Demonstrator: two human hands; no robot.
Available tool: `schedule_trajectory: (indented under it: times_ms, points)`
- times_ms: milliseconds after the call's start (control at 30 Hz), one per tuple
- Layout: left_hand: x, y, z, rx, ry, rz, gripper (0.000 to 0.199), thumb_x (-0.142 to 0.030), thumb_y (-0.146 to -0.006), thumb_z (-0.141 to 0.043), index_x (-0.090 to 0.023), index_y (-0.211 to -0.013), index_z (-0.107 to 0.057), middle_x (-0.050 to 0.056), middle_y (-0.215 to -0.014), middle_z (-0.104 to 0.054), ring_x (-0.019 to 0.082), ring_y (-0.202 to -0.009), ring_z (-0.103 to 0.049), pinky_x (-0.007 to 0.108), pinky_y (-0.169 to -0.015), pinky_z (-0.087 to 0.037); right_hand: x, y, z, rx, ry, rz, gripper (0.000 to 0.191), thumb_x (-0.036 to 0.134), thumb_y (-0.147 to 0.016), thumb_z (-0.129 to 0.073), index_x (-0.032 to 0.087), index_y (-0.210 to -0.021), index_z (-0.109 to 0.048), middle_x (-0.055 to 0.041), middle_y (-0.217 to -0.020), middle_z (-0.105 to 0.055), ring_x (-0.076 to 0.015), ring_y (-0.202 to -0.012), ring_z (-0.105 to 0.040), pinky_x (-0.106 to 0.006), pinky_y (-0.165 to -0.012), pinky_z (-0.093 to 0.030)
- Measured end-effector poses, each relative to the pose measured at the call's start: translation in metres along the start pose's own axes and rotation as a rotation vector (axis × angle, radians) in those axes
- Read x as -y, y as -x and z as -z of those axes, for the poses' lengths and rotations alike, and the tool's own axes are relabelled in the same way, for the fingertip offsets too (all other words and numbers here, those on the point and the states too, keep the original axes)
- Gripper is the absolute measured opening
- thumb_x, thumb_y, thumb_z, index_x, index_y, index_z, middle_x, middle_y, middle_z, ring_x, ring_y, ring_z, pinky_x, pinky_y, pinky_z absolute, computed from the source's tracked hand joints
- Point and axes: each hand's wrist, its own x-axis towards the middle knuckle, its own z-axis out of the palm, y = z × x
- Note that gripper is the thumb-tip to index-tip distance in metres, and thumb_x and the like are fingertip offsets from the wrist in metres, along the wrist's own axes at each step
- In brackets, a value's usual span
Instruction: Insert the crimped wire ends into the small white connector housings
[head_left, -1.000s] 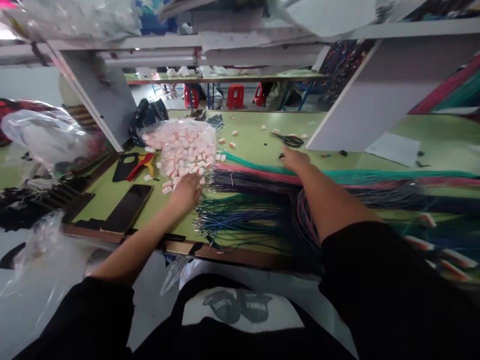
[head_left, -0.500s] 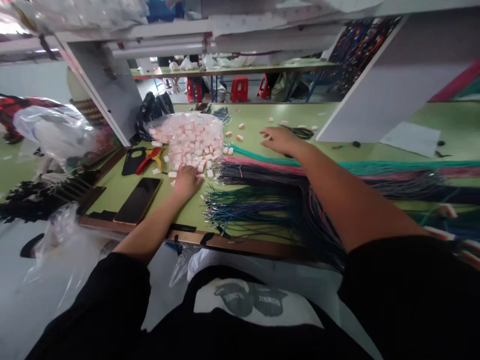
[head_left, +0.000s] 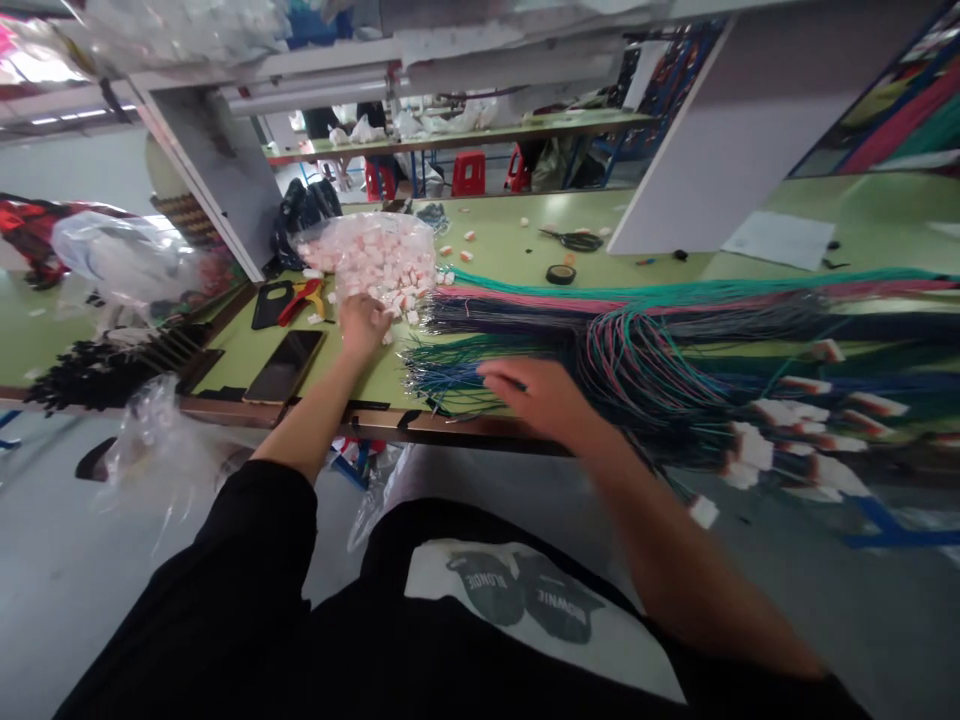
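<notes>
My left hand (head_left: 364,325) rests at the near edge of a heap of small white-and-orange connector housings (head_left: 390,255), its fingers curled down among the loose ones. What its fingertips hold, if anything, is hidden. My right hand (head_left: 536,395) hovers over the nearer bundle of green and blue wires (head_left: 442,375), fingers loosely stretched to the left with nothing visible in them. Behind that bundle lie dark wires (head_left: 510,318), then pink and teal wires (head_left: 525,285), with metal-tipped ends on the left. Part of the heap is under a clear plastic bag.
Left of the heap are a phone (head_left: 285,367), a black case (head_left: 271,304) and red-yellow pliers (head_left: 301,300). Black tape (head_left: 561,274) and scissors (head_left: 576,240) lie at the back. Wired connectors (head_left: 750,450) hang over the front edge at right. White uprights (head_left: 675,130) bound the bench.
My right hand has come back from beside the scissors to above the near wire bundle, uncovering the tape roll. My left hand stays by the connector heap. The view has shifted somewhat.
</notes>
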Motion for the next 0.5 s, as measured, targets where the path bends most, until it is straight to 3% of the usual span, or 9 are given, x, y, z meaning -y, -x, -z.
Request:
schedule_trajectory:
  times_ms: [100,200,367,500]
  points:
    - [-0.009,0.009,0.015,-0.148,0.107,0.120,0.010,-0.019,-0.079,-0.058,-0.021,-0.071,-0.052,0.002,-0.073,-0.057,0.019,-0.078,-0.057,0.036,-0.082,-0.047,-0.010,0.023,-0.029,0.114,0.093,0.019,0.024,0.022,-0.089,-0.050,0.020,-0.091,-0.073,-0.0077,-0.094,-0.075,-0.0207,-0.090,-0.066,-0.033,-0.081,-0.047]
    - [-0.022,0.040,0.035,-0.208,0.262,0.257,0.012,-0.020,-0.080,-0.058,-0.021,-0.071,-0.050,-0.003,-0.064,-0.051,0.014,-0.062,-0.050,0.028,-0.066,-0.045,-0.017,0.031,-0.040,0.162,0.156,0.047,0.021,0.019,-0.088,-0.051,0.019,-0.091,-0.073,-0.0093,-0.099,-0.073,-0.0219,-0.092,-0.063,-0.035,-0.083,-0.045]
    - [-0.040,0.098,0.056,-0.212,0.319,0.398,0.014,-0.021,-0.077,-0.062,-0.019,-0.069,-0.051,-0.005,-0.062,-0.051,0.011,-0.058,-0.049,0.024,-0.060,-0.042,-0.023,0.030,-0.045,0.138,0.111,0.039,0.023,0.020,-0.091,-0.049,0.020,-0.087,-0.072,-0.0087,-0.095,-0.073,-0.0222,-0.089,-0.061,-0.034,-0.080,-0.043]
    - [-0.042,0.107,0.054,-0.352,0.355,0.487,0.015,-0.017,-0.078,-0.061,-0.019,-0.068,-0.049,-0.005,-0.062,-0.048,0.010,-0.058,-0.049,0.022,-0.059,-0.043,-0.024,0.028,-0.049,0.134,0.094,0.026,0.024,0.019,-0.091,-0.048,0.020,-0.083,-0.071,-0.0090,-0.093,-0.072,-0.0229,-0.090,-0.060,-0.034,-0.081,-0.042]
